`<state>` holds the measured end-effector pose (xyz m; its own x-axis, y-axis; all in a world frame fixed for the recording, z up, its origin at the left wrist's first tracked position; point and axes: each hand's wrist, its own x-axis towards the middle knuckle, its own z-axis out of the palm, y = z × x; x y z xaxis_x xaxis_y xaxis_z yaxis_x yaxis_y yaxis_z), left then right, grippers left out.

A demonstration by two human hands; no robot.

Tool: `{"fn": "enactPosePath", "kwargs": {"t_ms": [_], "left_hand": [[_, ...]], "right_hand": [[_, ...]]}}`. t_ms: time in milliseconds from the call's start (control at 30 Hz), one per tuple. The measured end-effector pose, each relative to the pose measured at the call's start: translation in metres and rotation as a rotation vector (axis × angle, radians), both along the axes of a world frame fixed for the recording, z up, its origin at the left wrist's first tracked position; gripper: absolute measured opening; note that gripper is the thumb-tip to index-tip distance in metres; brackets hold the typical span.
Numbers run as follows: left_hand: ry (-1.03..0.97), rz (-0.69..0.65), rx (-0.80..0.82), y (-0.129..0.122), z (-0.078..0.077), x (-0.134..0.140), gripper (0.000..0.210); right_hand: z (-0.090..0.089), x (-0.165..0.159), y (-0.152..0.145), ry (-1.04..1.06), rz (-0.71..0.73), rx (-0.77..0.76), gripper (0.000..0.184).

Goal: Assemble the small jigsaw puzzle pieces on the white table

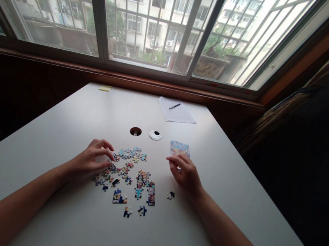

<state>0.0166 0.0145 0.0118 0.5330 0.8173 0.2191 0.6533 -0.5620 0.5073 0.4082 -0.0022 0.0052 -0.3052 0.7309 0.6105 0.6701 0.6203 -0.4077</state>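
My left hand [95, 157] hovers at the left edge of a spread of loose jigsaw puzzle pieces [125, 171], its thumb and fingers apart. My right hand [186, 173] is to the right of the pieces, thumb and forefinger tips brought together; whatever may be between them is too small to make out. Just behind it lies a small printed picture sheet [180, 147], partly covered by the fingers. Joined pieces form a narrow section [140, 183] and a strip [151, 193] beside it. A smaller joined section [120, 196] sits nearer me.
One dark-and-white piece [171, 195] lies apart, near my right wrist. Further back on the white table [59, 214] are a round cable hole [135, 131], its cover [155, 135], papers [175, 114] with a pen [174, 106], and a yellow note [105, 88]. A barred window stands beyond.
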Motion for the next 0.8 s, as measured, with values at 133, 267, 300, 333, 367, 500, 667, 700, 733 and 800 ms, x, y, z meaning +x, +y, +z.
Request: {"fn": "enactPosePath", "kwargs": {"t_ms": [133, 267, 300, 333, 367, 500, 667, 700, 733, 800], "left_hand": [[0.024, -0.029, 0.018, -0.002, -0.001, 0.001, 0.022], [0.05, -0.039, 0.01, -0.002, -0.003, 0.003, 0.023], [0.061, -0.041, 0.009, -0.002, -0.003, 0.003, 0.023], [0.072, -0.044, 0.012, -0.002, -0.003, 0.004, 0.023], [0.08, -0.045, 0.016, -0.002, -0.003, 0.004, 0.023], [0.087, -0.037, 0.018, -0.002, -0.003, 0.004, 0.024], [0.098, -0.031, -0.007, -0.002, -0.001, 0.006, 0.026], [0.096, -0.029, -0.009, -0.002, -0.001, 0.006, 0.026], [0.095, -0.029, -0.01, -0.002, -0.001, 0.006, 0.026], [0.095, -0.032, -0.011, -0.002, -0.001, 0.006, 0.027]], "right_hand": [[-0.001, -0.001, -0.003, -0.04, 0.031, 0.095, 0.019], [0.001, -0.007, -0.01, -0.138, 0.133, 0.131, 0.02], [0.001, -0.008, -0.011, -0.164, 0.155, 0.137, 0.02], [0.001, -0.009, -0.013, -0.185, 0.176, 0.142, 0.019], [0.001, -0.01, -0.013, -0.204, 0.197, 0.147, 0.019], [-0.001, -0.011, -0.014, -0.237, 0.245, 0.153, 0.02], [-0.001, -0.012, -0.015, -0.257, 0.287, 0.129, 0.021], [0.0, -0.012, -0.015, -0.257, 0.289, 0.127, 0.021], [0.0, -0.012, -0.015, -0.257, 0.288, 0.125, 0.021], [0.0, -0.012, -0.015, -0.258, 0.289, 0.126, 0.02]]}}
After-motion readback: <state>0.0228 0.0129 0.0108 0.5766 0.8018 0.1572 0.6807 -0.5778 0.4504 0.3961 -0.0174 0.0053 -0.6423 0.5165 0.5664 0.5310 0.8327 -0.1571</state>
